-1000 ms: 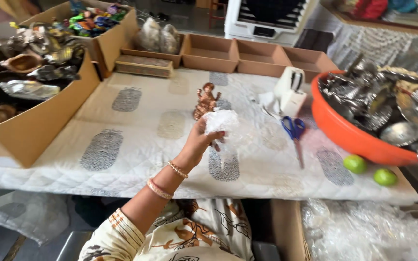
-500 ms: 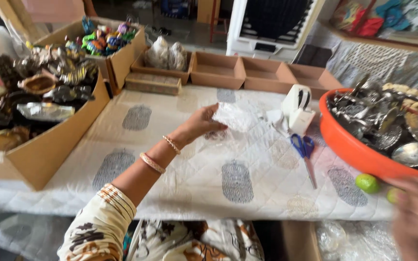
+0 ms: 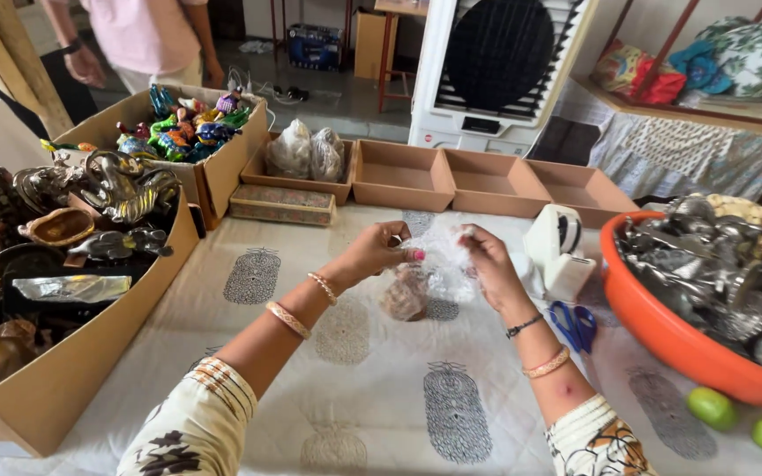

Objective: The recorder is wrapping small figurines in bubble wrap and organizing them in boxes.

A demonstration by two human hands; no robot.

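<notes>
Head view: at left a cardboard box (image 3: pixel 90 388) holds metal figurines; mid-frame the left hand (image 3: pixel 379 253) and right hand (image 3: pixel 487 264) each pinch the top of a clear plastic bag (image 3: pixel 434 273) with a brown lump inside, above the tablecloth (image 3: pixel 381 397); blue scissors (image 3: pixel 572 323) and an orange tub (image 3: pixel 663 335) sit at right

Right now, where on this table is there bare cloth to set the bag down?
The cloth is bare between the two forearms, below the clear bag held by the left hand and right hand. There is another bare strip between the left arm and the big box. The right side is crowded: scissors, tape dispenser, orange tub, limes.
</notes>
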